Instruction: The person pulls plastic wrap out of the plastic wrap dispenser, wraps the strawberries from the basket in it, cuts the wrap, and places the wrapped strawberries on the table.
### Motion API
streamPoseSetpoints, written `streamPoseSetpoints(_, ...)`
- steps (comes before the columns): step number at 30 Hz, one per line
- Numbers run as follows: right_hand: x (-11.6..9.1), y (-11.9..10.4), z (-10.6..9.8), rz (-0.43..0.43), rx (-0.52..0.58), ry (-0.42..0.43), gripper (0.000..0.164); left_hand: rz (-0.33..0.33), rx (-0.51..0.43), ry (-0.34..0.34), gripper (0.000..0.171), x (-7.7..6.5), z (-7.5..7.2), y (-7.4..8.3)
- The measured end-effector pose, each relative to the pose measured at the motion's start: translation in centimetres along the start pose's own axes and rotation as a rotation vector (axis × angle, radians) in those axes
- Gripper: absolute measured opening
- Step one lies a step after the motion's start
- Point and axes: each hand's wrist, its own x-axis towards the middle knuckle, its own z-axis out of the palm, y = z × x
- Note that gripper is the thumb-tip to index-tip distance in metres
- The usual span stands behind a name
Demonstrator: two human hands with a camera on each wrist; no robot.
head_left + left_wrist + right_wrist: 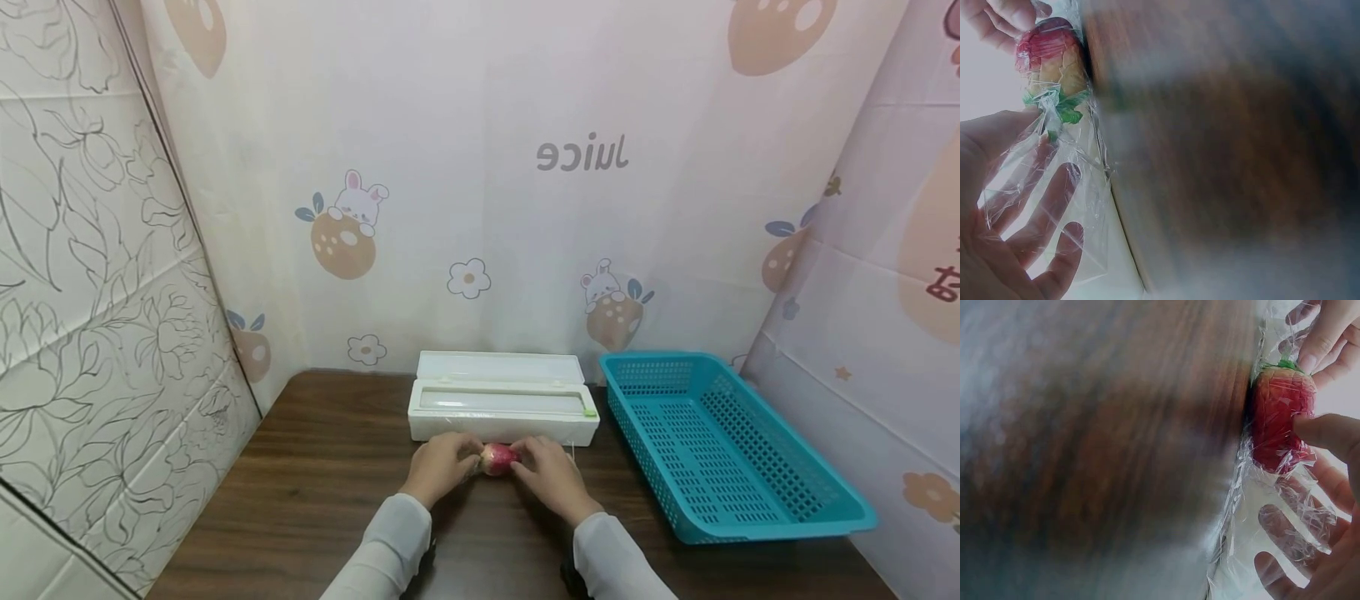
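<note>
A red strawberry (498, 459), pale yellow towards its green leaves (1067, 107), lies on its side wrapped in clear cling film (1094, 212). At the leaf end my left hand (442, 467) pinches the gathered film, its other fingers spread behind the loose sheet. My right hand (551, 477) holds the red end; in the right wrist view its thumb (1322, 432) rests on the fruit, with loose film over the lower fingers. Just behind both hands stands a white cling film dispenser box (504, 427), its lid (498, 367) raised.
A turquoise plastic basket (738, 531) stands to the right on the brown wooden table (300, 492). Printed curtains (480, 208) hang behind and at both sides. The dispenser has a small green piece (590, 412) at its right end.
</note>
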Motion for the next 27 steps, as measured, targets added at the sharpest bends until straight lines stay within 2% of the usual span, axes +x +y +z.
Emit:
streamPoseSetpoints(6,0.2,-0.1,-0.3,0.027,0.020,-0.086,0.037,0.003,-0.006,0.010,0.009,0.4,0.0,-0.3)
streamPoseSetpoints(10,0.5,-0.2,-0.4,0.053,0.050,-0.115,0.037,-0.018,-0.019,0.001,0.009,0.8,0.1,-0.5)
streamPoseSetpoints(16,1.1,-0.1,0.1,0.100,0.037,-0.116,0.029,-0.043,-0.028,-0.011,0.009,1.2,0.3,-0.7)
streamPoseSetpoints(22,1.4,0.0,0.4,0.099,0.016,-0.093,0.027,-0.022,-0.018,-0.007,0.013,1.5,0.2,-0.6)
streamPoseSetpoints(27,1.5,0.0,0.5,0.102,0.022,-0.090,0.028,-0.018,-0.021,-0.045,0.023,1.6,0.1,-0.8)
